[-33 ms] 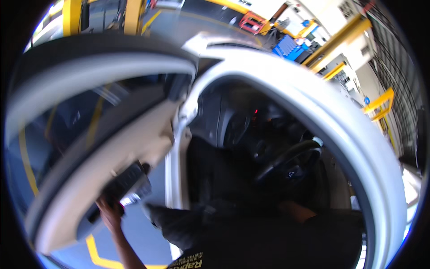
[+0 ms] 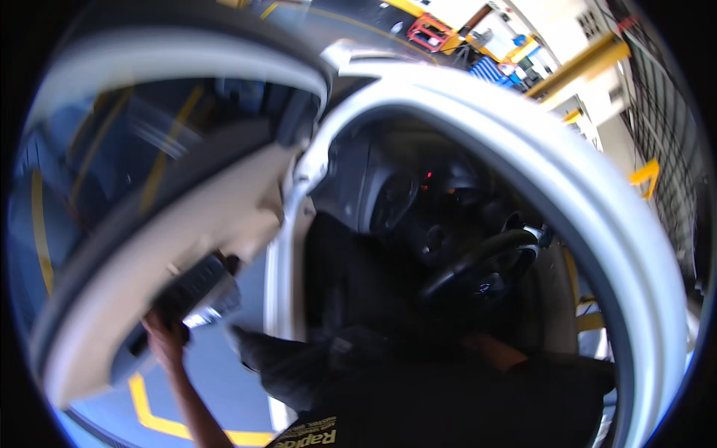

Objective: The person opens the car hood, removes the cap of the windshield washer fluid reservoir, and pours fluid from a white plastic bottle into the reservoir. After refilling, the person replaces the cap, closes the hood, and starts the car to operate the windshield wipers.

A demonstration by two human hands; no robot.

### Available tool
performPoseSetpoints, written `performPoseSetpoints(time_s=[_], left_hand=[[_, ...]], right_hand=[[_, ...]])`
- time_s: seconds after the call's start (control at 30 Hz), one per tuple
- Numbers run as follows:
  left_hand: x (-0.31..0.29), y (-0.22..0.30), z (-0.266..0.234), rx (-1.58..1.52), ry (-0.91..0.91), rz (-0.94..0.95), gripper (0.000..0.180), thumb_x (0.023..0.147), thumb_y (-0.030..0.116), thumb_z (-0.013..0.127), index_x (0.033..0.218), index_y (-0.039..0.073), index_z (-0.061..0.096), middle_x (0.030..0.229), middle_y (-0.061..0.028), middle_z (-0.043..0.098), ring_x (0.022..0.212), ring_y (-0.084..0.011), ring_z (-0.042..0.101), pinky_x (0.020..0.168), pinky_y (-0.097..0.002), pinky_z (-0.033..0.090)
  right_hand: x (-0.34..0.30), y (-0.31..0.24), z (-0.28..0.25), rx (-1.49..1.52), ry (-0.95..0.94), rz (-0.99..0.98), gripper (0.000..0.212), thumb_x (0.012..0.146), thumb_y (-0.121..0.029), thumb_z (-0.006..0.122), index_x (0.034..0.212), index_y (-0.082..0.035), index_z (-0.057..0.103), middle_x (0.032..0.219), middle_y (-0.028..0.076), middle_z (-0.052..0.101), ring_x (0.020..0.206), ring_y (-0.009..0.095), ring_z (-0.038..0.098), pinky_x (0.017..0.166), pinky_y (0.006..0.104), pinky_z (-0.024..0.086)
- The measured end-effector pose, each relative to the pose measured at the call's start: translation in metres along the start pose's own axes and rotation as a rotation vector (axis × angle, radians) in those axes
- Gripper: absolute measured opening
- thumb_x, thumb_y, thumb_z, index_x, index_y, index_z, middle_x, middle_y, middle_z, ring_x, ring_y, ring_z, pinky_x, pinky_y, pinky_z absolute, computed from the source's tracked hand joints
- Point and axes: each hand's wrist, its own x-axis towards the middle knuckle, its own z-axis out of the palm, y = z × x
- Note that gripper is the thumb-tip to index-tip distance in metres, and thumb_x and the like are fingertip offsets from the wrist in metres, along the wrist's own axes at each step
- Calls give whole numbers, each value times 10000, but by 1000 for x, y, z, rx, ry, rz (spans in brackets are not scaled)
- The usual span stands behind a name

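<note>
My left hand [image 2: 166, 342] is closed on the rear end of the dark armrest [image 2: 196, 285] of an open car door [image 2: 213, 216]. The door has a beige inner panel, and what look like window switches top the armrest. My right hand [image 2: 494, 352] is low in front of me, below the black steering wheel [image 2: 485, 261]; only a patch of skin shows in the shade, and its fingers cannot be made out. My dark-trousered legs [image 2: 351, 276] extend into the driver's footwell.
A white door frame [image 2: 553, 160] arches around me on the right. Between door and sill [image 2: 282, 291] shows grey floor with a yellow line [image 2: 142, 407]. Beyond the car are a red tool cart [image 2: 429, 31], a blue rack [image 2: 489, 71] and yellow lift posts [image 2: 582, 69].
The view has shifted a little. The door and my left hand on it appear slightly farther left; the hand keeps its hold. My right hand stays in about the same place.
</note>
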Motion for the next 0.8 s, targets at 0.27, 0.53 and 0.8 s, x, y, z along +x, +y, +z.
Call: performPoseSetpoints(time_s=[0.27,0.53,0.8], left_hand=[[11,-40,36,111,366,195,548,965,158,723,1475,32,570,1513,-199,545,1332,-419,595,1093,-482,508],[103,-21,84,340,278,-18,780,906,401,746,1574,151,430,1150,-289,731,1067,-517,699,929,-605,566],[33,0,25,386,247,-180,901,801,378,825,1545,27,455,1500,-319,514,1382,-477,507,1193,-478,403]], right_hand=[[68,-28,-145,376,408,-626,739,1082,-582,455,1612,-73,368,1594,165,467,1409,324,505,1157,506,424],[21,-60,-177,881,-231,-1220,816,1085,-623,422,1637,-30,324,1646,192,410,1482,342,445,1218,499,380],[9,-50,-152,1065,-134,-1244,809,1094,-626,322,1582,15,389,1565,193,484,1331,385,588,1111,526,510]])
